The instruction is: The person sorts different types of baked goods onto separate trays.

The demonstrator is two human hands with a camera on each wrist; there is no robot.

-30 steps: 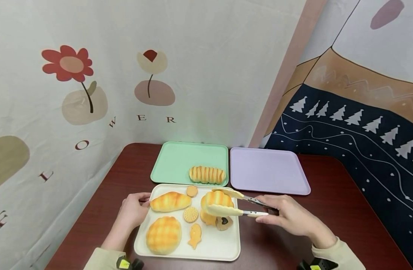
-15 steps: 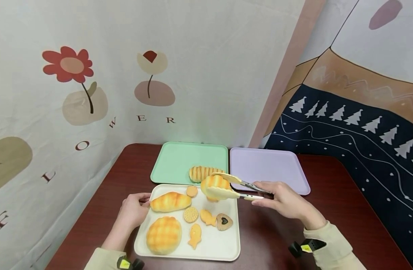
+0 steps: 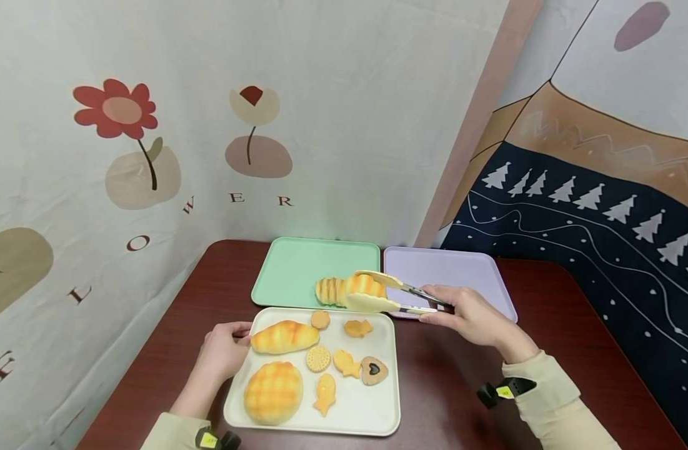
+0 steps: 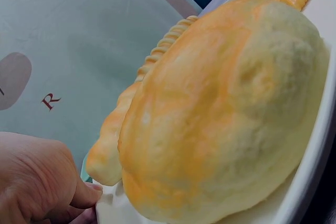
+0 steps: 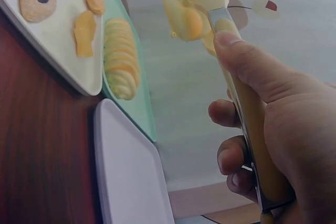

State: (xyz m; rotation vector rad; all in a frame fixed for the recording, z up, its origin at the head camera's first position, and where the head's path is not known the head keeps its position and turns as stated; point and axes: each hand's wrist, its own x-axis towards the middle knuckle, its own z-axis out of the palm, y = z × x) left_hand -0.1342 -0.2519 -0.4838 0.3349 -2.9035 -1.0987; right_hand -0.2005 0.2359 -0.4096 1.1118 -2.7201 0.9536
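My right hand (image 3: 470, 319) holds tongs (image 3: 372, 304) with cream-coloured tips. Between the tips is a small striped bread roll (image 3: 366, 285), up off the trays. In the right wrist view, thumb and fingers wrap the tongs' handle (image 5: 248, 114). My left hand (image 3: 222, 353) pinches the left rim of the white tray (image 3: 372, 409); its thumb shows at that edge in the left wrist view. On the white tray lie a long bread (image 3: 284, 337), a round bread (image 3: 273, 392) and several cookies, including a heart-shaped cookie (image 3: 373, 370) and a fish-shaped cookie (image 3: 324, 394).
Behind the white tray lies a green tray (image 3: 304, 259) with a long ridged bread (image 3: 328, 292), partly hidden in the head view by the held roll. A purple tray (image 3: 439, 265) lies to its right. A printed cloth (image 3: 344, 125) hangs behind the brown table (image 3: 574, 350).
The tongs have lifted the striped roll off the white tray and carried it back, in front of the ridged bread. A fish-shaped cookie beneath it now shows. The left hand stays put.
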